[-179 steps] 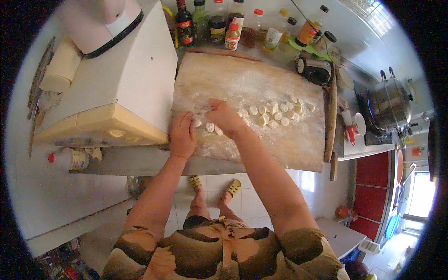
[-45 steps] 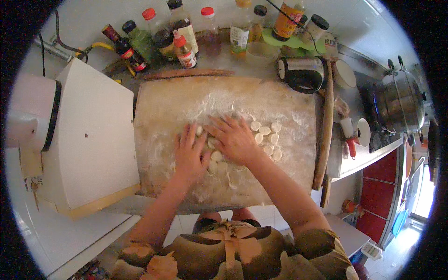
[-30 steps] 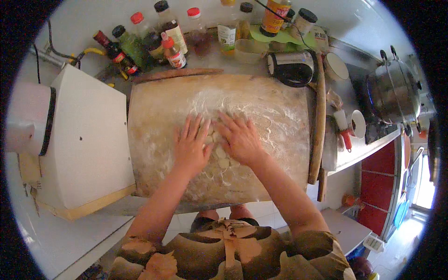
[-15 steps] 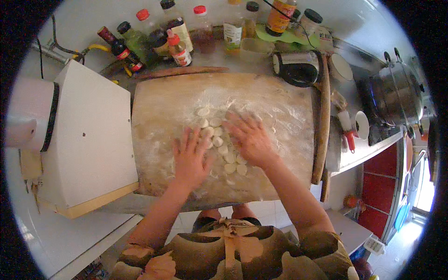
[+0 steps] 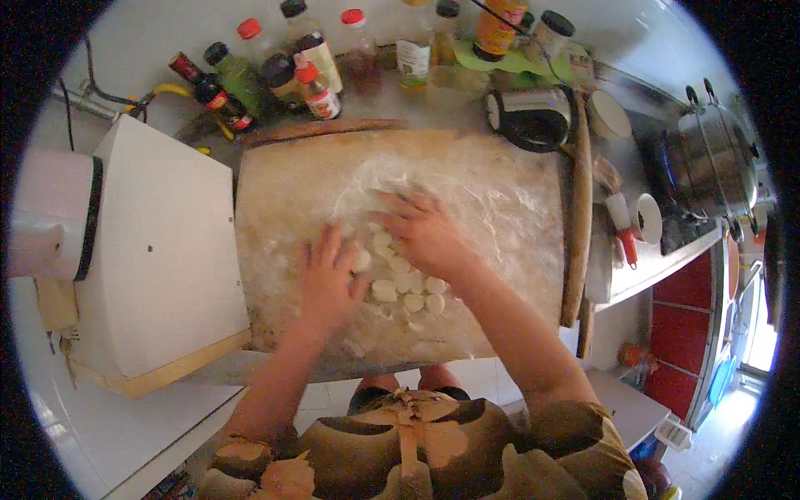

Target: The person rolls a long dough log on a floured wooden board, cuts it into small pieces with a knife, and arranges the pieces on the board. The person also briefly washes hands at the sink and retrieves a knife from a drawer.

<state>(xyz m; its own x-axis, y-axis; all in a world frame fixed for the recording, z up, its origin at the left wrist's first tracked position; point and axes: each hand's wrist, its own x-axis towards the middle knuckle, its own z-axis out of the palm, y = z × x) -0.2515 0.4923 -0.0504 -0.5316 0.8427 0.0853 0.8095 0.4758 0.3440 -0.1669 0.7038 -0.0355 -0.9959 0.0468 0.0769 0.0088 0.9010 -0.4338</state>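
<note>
Several small pale dough pieces (image 5: 414, 302) lie in a loose cluster on a floured wooden board (image 5: 283, 183). My left hand (image 5: 332, 275) is at the left side of the cluster, its fingers apart and slightly blurred, close against the dough pieces beside it. Over the upper part of the cluster is my right hand (image 5: 421, 233), palm down with the fingers spread, hiding some pieces beneath or behind it. Neither hand grips a piece that I can make out. White flour (image 5: 375, 175) is scattered over the board, thickest beyond my fingers.
Along the back stand several sauce bottles (image 5: 320, 92). A long rolling pin (image 5: 577, 233) lies by the board's right edge, a thinner stick (image 5: 333, 129) by its back edge. A white box (image 5: 167, 250) stands left; a steel pot (image 5: 712, 162) sits on the stove at right.
The dough pieces have shifted toward me and bunched at the lower part of the cluster. My right hand has moved slightly left, and my left hand slightly left.
</note>
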